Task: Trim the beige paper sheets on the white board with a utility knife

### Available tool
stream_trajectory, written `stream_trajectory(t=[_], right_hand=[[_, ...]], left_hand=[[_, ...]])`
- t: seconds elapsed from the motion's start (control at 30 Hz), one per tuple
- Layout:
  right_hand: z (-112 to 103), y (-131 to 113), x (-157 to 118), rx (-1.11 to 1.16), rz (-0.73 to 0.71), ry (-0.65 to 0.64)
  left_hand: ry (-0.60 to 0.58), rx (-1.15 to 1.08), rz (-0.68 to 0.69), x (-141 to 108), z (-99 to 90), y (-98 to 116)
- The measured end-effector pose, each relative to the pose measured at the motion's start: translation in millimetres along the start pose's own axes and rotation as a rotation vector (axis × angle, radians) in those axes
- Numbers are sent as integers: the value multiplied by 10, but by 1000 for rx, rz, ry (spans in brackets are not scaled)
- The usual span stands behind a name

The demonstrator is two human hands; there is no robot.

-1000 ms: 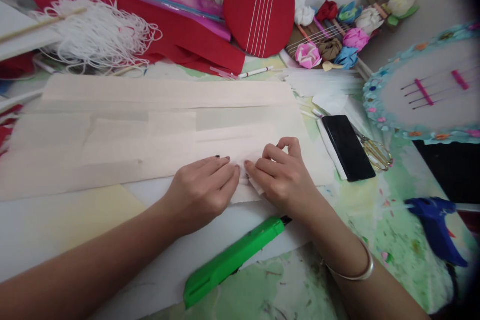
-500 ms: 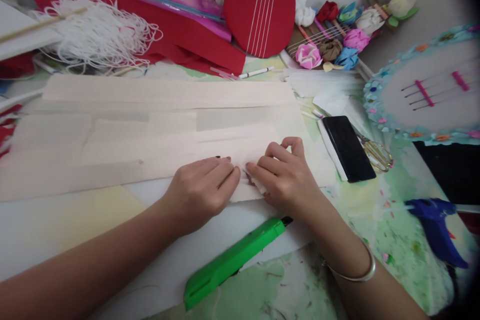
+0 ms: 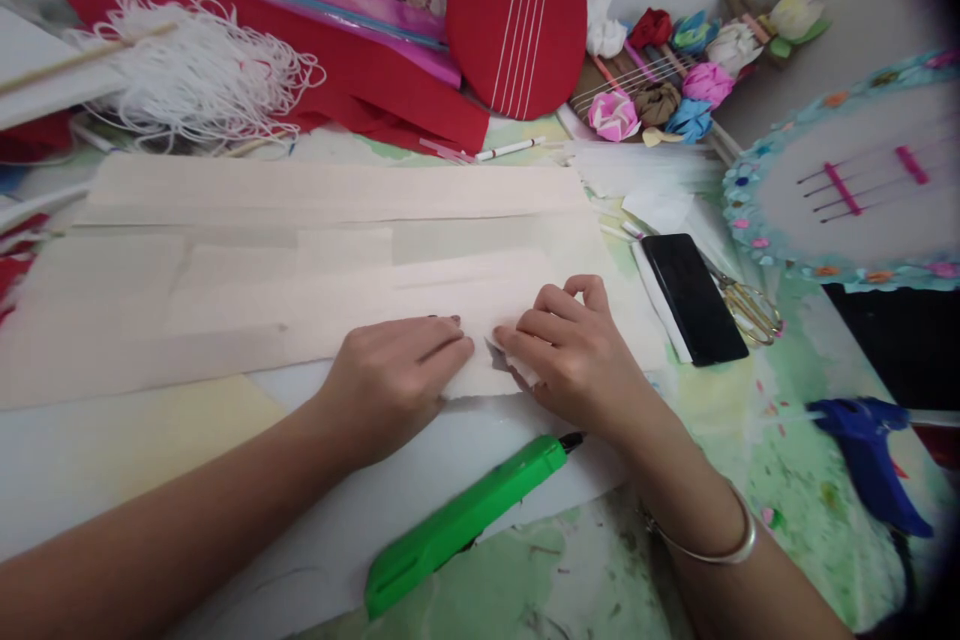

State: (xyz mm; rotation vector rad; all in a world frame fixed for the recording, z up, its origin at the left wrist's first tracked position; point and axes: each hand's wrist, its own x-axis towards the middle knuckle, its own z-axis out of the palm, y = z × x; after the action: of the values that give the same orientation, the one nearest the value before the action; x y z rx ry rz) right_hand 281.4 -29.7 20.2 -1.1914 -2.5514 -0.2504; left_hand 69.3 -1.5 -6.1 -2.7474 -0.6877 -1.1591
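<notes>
Where the two hands meet the work: the left hand point(image 3: 397, 380) and the right hand point(image 3: 574, 350) face each other, a narrow gap between their fingertips, near the front edge of a long cream sheet of paper or cloth point(image 3: 247, 285).
Cream sheet: it lies flat across the tabletop, partly over a white board or paper point(image 3: 427, 460), with greyish patches and long straight seams on it.
Left grip: palm down, fingers together and resting on the sheet; whether anything is pinched beneath them I cannot tell.
Right grip: fingers curled nearly closed, a thin pale flap point(image 3: 519, 366) caught under the index finger, a small dark gap beside it.
Nearest obstacle: a bright green plastic cutter point(image 3: 465, 525) lies slantwise in front of the hands, its dark tip near the right wrist.
Right end: a black rectangular phone point(image 3: 696, 300) sits just beside the sheet, gold-handled scissors point(image 3: 752, 312) next to it; a dark blue glue gun point(image 3: 870, 460) lies further off.
Far side: a tangle of white cord point(image 3: 210, 65), red fabric point(image 3: 367, 100), and a red rounded panel with white strings point(image 3: 517, 20) crowd behind the sheet, near bunched paper flowers point(image 3: 658, 103).
Tabletop: green-and-white, paint-mottled point(image 3: 570, 570).
</notes>
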Motion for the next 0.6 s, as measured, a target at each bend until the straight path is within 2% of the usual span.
stream_trajectory(t=[0.1, 0.27, 0.33, 0.43, 0.6], right_hand=[[-19, 10, -16, 85, 27, -49], [-45, 36, -52, 187, 44, -123], [-45, 32, -60, 199, 38, -122], [-34, 16, -67, 203, 25, -81], [-17, 8, -83, 216, 17, -66]], left_hand=[[-69, -227, -232, 11, -38, -86], [-217, -518, -861, 212, -172, -230], [-257, -580, -1049, 311, -207, -276], [-276, -598, -1167, 420, -228, -348], [-243, -574, -1179, 471, -207, -477]])
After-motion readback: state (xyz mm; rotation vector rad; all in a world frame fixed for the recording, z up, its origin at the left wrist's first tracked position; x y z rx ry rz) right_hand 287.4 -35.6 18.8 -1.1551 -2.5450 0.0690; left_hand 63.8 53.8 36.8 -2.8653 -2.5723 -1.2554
